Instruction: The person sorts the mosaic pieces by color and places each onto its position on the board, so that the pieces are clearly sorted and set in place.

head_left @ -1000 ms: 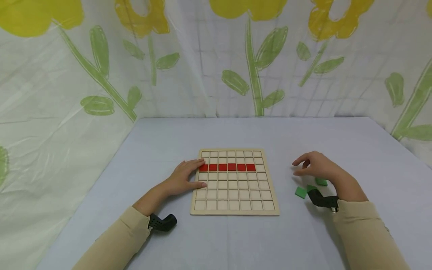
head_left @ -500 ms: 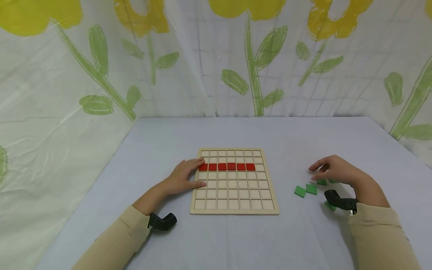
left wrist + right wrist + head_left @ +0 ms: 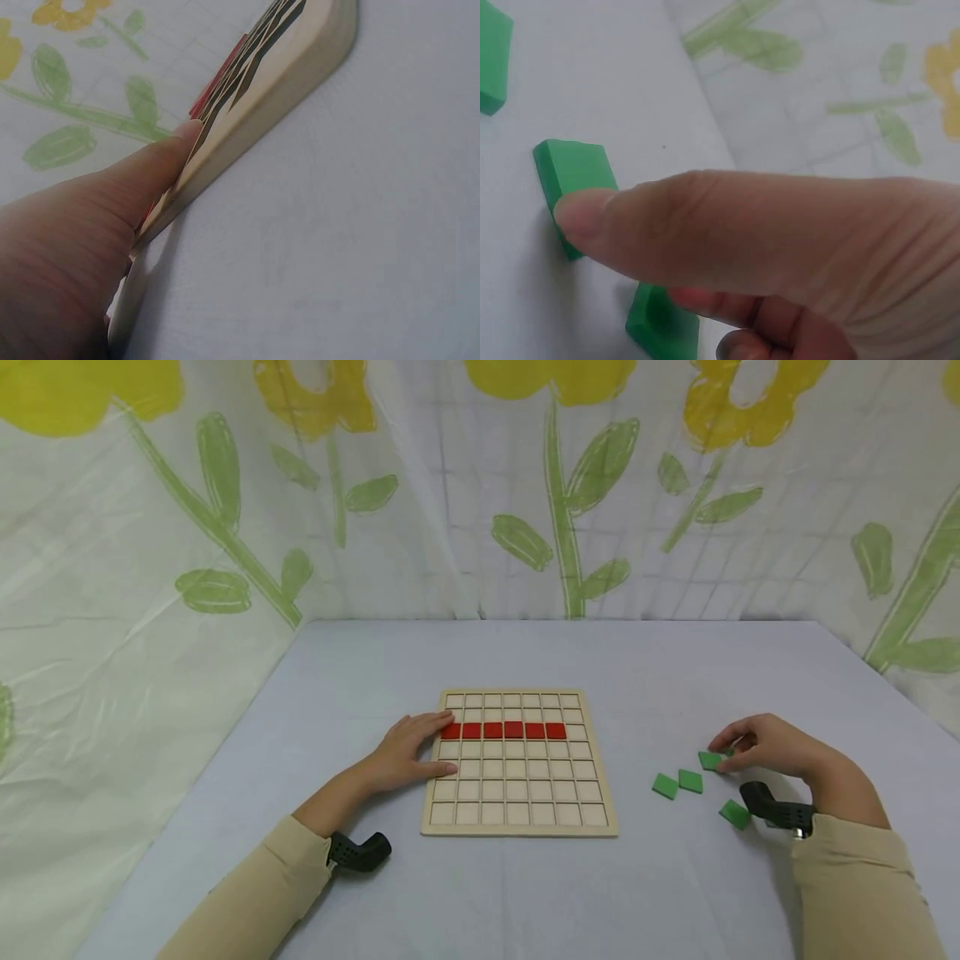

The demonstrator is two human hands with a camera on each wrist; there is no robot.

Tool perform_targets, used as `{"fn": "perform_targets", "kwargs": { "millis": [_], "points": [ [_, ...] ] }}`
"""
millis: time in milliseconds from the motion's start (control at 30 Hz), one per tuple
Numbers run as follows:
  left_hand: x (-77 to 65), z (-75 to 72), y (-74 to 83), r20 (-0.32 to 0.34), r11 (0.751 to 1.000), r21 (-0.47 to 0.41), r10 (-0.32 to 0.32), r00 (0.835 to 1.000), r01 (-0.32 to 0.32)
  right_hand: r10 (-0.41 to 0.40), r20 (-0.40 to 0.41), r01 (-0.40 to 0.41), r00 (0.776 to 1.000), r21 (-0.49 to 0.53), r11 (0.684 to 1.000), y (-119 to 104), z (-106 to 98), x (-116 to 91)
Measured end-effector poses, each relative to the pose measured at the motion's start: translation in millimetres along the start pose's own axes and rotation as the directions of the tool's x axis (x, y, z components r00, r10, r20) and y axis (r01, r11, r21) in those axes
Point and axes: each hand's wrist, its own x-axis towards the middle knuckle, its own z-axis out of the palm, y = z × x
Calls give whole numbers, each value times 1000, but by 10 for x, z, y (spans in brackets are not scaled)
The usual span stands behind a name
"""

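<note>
Green tiles (image 3: pixel 708 761): at least six visible, lying loose on the table (image 3: pixel 517 902), right of centre in the frame. Two are at the right hand (image 3: pixel 776 745): one just left of the thumb, one partly hidden by the fingers. Two more lie near each other to the left of those; another two lie lower down, one partly behind the wrist camera (image 3: pixel 776 810).

Wooden board (image 3: pixel 517 769): flat on the table, centre frame, grid of seven by seven cells. Third row from the top holds six red tiles (image 3: pixel 492 730), starting at the left; the rightmost cell there shows plain wood. Fourth red tile looks slightly out of line with its neighbours.

Right hand: palm side down, wrist bent, thumb and fingers pointing left. Right wrist view has the thumb tip overlapping one green tile, and curled fingers beside a second. Can't tell whether it's pinching either.

Left hand (image 3: pixel 405 756): released, laid on the board's left edge. Fingers together and fairly straight, tips by the leftmost red tile; thumb spread lower, its tip on the top face.

Both forearms reach in from the lower corners, in beige sleeves (image 3: pixel 866 885). Behind the table: white curtain (image 3: pixel 637 560) with yellow flowers (image 3: pixel 551 377) and green leaves.
</note>
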Motion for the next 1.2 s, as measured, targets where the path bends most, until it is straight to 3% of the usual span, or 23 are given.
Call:
{"fn": "perform_targets", "kwargs": {
  "millis": [767,1200],
  "points": [
    [-6,4,-15,-10,1000,1,12,1000,-12,-35,19,35,999,0,999,-44,31,31],
    [-20,-1,-3,-11,1000,-2,16,1000,-16,-17,-27,16,999,-23,1000,-49,27,29]
  ]
}}
